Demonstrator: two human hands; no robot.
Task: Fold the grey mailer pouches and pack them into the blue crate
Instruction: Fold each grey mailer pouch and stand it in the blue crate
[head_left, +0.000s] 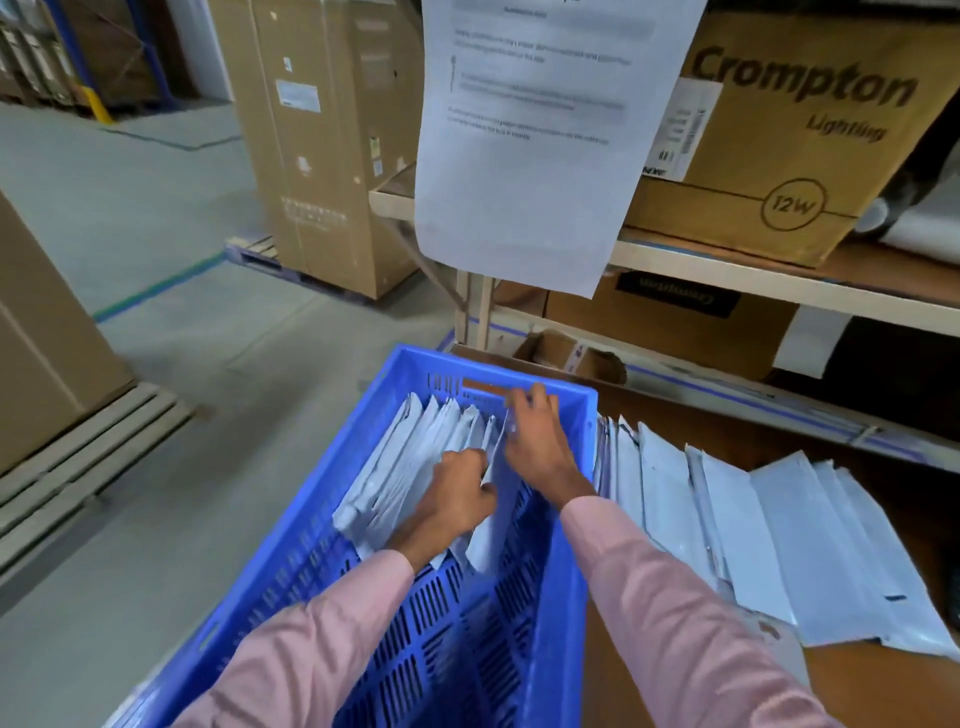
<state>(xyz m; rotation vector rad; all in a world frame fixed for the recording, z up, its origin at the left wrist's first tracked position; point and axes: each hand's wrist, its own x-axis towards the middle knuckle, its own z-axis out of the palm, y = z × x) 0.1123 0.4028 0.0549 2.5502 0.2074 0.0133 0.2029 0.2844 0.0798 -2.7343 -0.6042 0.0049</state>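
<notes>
A blue slotted crate (571, 525) stands in front of me, with several folded grey mailer pouches (410, 457) standing on edge in its far half. Both my hands are inside the crate. My left hand (457, 493) grips the near end of the rightmost folded pouch (493, 525). My right hand (535, 436) pinches the same pouch at its far top edge, close to the crate's far wall. Unfolded grey pouches (769, 530) lie fanned out to the right of the crate on a brown surface.
A shelf rack (727, 270) with cardboard boxes (789, 140) rises behind the crate, and a printed paper sheet (524, 156) hangs from it. Tall cartons (322, 145) on a pallet stand at the back left. Another carton (47, 353) sits at left on the grey floor.
</notes>
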